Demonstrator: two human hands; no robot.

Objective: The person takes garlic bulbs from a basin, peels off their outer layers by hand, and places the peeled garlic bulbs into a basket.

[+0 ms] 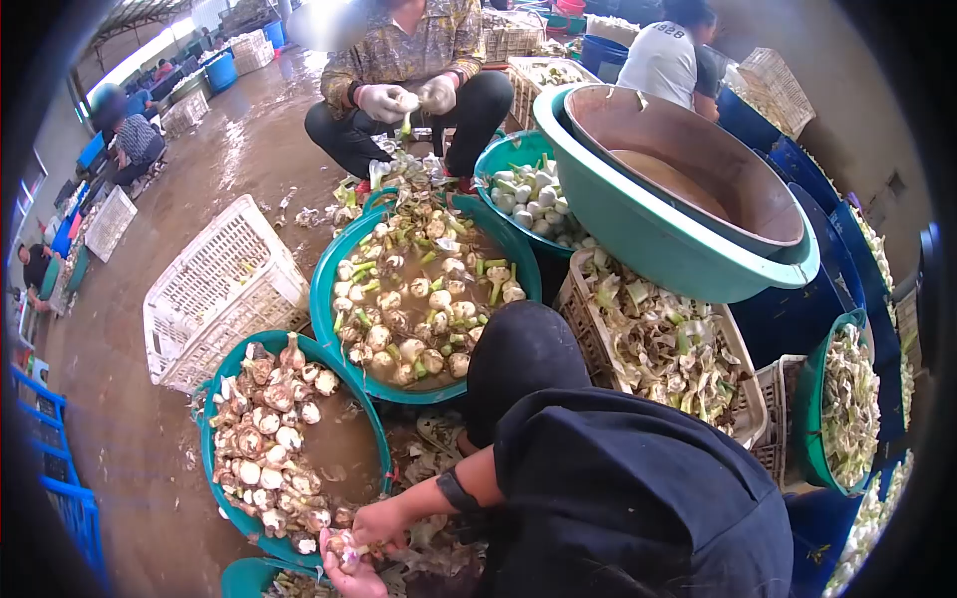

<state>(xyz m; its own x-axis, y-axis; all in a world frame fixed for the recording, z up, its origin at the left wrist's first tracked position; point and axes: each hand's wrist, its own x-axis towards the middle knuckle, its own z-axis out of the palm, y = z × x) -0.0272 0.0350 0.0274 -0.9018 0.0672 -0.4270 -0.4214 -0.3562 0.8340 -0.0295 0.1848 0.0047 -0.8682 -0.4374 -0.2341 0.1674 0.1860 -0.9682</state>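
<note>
At the bottom of the head view, my left hand [351,578] is closed around a garlic bulb [345,550] with white and pinkish skin. My right hand [383,522] comes in from the right with its fingers bent against the same bulb; part of the bulb is hidden by the fingers. Just beyond my hands is a green basin [379,439] holding soil-stained garlic bulbs [264,448] and brown water. Loose peeled skins [439,558] lie below my right forearm.
A larger green tub [321,299] of bulbs in muddy water stands ahead, near a white crate [189,289]. A gloved co-worker [409,50] handles a bulb behind it. Right are a crate of peelings [668,349], a basin of peeled bulbs [533,194] and a large stacked basin [638,234].
</note>
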